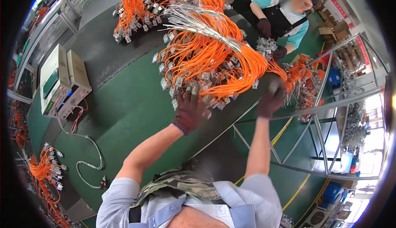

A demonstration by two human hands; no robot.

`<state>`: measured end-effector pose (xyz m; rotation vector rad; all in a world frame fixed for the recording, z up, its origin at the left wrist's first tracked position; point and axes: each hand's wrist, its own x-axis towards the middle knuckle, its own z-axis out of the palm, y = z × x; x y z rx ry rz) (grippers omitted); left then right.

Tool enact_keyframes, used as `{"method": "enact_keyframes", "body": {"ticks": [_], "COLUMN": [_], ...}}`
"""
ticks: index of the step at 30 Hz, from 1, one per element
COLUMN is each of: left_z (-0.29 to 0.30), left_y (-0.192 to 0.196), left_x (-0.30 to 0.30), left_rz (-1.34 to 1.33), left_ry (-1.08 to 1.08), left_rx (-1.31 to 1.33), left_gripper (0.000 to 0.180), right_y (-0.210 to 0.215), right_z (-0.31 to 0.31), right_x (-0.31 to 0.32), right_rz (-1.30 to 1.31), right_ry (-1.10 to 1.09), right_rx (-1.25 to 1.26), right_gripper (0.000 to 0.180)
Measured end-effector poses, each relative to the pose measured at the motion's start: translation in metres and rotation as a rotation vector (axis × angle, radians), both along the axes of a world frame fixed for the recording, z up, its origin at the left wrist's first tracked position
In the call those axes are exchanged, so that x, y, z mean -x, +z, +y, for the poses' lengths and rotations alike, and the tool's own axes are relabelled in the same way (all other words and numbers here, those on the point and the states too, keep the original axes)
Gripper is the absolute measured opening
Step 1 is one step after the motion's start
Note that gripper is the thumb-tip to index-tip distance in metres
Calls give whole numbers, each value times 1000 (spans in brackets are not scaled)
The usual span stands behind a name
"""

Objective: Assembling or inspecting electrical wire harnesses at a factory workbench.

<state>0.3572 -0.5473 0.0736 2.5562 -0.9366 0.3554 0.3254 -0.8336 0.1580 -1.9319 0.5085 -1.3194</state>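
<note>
A large heap of orange cables (204, 56) with small silvery connectors on their ends lies on the green table top. My left hand (189, 108), in a dark knitted glove, reaches to the heap's near edge. Its fingers are stretched out and touch the connectors there. My right hand (272, 98), gloved as well, is raised to the right of the heap, past the table's edge as seen here. Motion smears its fingers, so I cannot make out whether it holds anything. Thin silvery wire ties (198, 21) lie across the top of the cables.
A bench instrument (60, 85) with leads stands at the left, a grey cable (99, 155) trailing from it. More orange cables (138, 9) lie at the back. Across the table a co-worker (284, 15) handles connectors. A metal-framed rack (321, 129) stands at the right.
</note>
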Motion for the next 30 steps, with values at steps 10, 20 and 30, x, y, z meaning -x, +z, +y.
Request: {"method": "enact_keyframes", "body": {"ticks": [10, 20, 30], "left_z": [-8, 17, 49], "left_y": [-10, -13, 42], "left_x": [-28, -213, -207], "left_rz": [-200, -104, 170], "left_ry": [7, 212, 69], "left_rx": [140, -139, -397], "left_gripper": [46, 82, 75], "right_y": [-284, -189, -259], "right_z": [-16, 40, -12], "right_x": [-69, -274, -193], "right_rz": [-197, 366, 256], "right_ry": [567, 153, 829], "right_rx": [-1013, -320, -220], "right_gripper": [45, 79, 48]}}
